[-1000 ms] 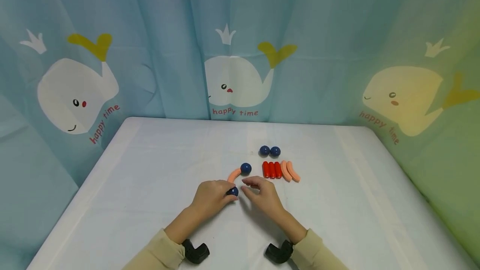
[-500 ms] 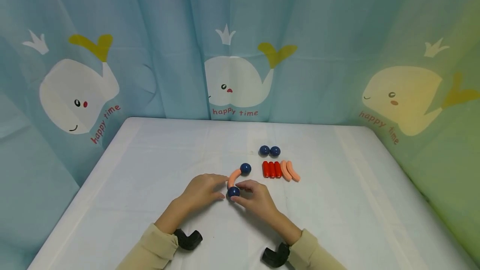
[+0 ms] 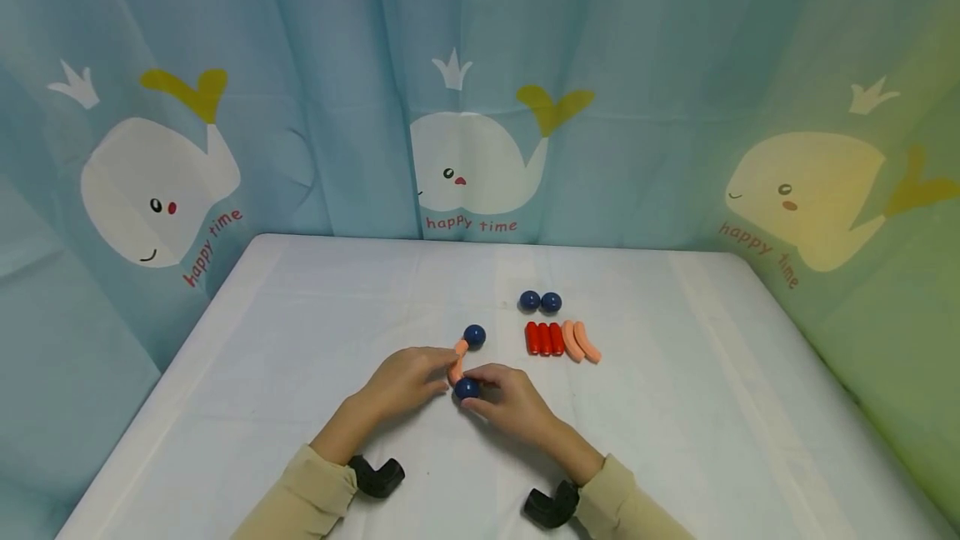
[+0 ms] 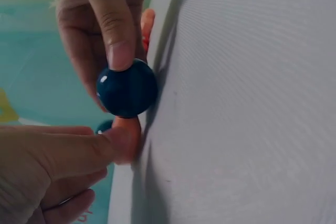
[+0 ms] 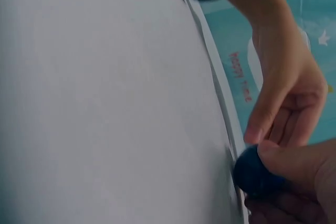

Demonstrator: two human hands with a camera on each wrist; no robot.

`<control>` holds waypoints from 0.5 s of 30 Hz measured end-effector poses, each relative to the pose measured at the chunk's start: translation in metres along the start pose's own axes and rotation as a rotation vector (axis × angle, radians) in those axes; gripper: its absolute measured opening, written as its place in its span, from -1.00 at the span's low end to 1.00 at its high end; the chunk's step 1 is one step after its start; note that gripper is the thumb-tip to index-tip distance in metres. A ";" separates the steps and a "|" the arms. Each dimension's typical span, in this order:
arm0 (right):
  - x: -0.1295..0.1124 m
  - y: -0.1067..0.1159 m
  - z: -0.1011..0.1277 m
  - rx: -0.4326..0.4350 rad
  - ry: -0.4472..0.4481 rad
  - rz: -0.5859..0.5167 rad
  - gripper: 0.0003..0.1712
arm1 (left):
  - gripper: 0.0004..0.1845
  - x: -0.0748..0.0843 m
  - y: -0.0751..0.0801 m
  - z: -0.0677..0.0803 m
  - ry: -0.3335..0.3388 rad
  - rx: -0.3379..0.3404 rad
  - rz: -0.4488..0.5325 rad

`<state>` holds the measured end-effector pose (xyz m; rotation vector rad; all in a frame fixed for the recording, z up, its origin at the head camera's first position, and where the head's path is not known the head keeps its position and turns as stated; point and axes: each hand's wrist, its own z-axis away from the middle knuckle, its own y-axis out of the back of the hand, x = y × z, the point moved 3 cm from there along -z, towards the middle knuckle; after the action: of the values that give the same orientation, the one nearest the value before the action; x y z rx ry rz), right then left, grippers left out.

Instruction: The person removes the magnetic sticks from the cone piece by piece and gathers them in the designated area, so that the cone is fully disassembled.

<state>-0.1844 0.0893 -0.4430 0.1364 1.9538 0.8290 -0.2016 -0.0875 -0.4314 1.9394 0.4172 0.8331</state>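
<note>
My right hand (image 3: 510, 398) pinches a dark blue ball (image 3: 467, 388) between thumb and fingers. An orange curved rod (image 3: 454, 367) runs from this ball to a second blue ball (image 3: 474, 336) farther from me. My left hand (image 3: 405, 382) pinches the rod from the left. In the left wrist view the left thumb and fingers (image 4: 73, 150) lie on the orange rod (image 4: 128, 137), right beside the held ball (image 4: 127, 88). The right wrist view shows the right thumb on the blue ball (image 5: 254, 171); the rod is hidden there.
Two more blue balls (image 3: 540, 302) lie side by side farther back. In front of them are three red straight rods (image 3: 544, 339) and two orange curved rods (image 3: 581, 342) in a row. A patterned curtain (image 3: 637, 40) hangs behind the white table (image 3: 337, 290).
My left hand has let go of the near ball and now pinches the curved rod. My right hand has taken hold of that ball. The rod has turned, bringing its far ball leftward.
</note>
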 end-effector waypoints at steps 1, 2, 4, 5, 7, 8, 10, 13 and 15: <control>0.000 0.001 0.000 -0.021 0.007 0.002 -0.65 | -0.64 0.001 0.001 0.000 -0.024 0.010 -0.001; 0.000 0.002 0.000 -0.043 0.011 0.001 -0.65 | -0.67 0.002 0.001 -0.001 -0.051 0.014 -0.012; 0.001 0.003 0.000 -0.086 0.011 -0.008 -0.64 | -0.70 0.003 0.001 -0.001 -0.094 0.021 -0.044; 0.002 0.004 0.000 -0.108 0.012 -0.019 -0.64 | -0.68 0.003 0.001 -0.001 -0.110 0.021 -0.064; 0.003 0.005 0.000 -0.153 0.012 -0.041 -0.63 | -0.67 0.004 0.000 0.000 -0.133 0.011 -0.093; 0.004 0.007 0.000 -0.174 0.014 -0.048 -0.63 | -0.67 0.005 -0.001 0.000 -0.144 0.005 -0.106; 0.006 0.008 -0.001 -0.217 0.019 -0.073 -0.63 | -0.67 0.006 -0.002 0.000 -0.168 0.000 -0.111; 0.008 0.011 -0.001 -0.264 0.036 -0.097 -0.62 | -0.75 0.007 -0.003 0.000 -0.209 0.012 -0.094; 0.009 0.013 -0.001 -0.288 0.038 -0.116 -0.61 | -0.79 0.008 -0.003 0.000 -0.235 0.034 -0.087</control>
<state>-0.1928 0.1027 -0.4417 -0.1627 1.8364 1.0307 -0.1962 -0.0812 -0.4312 2.0068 0.3735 0.5378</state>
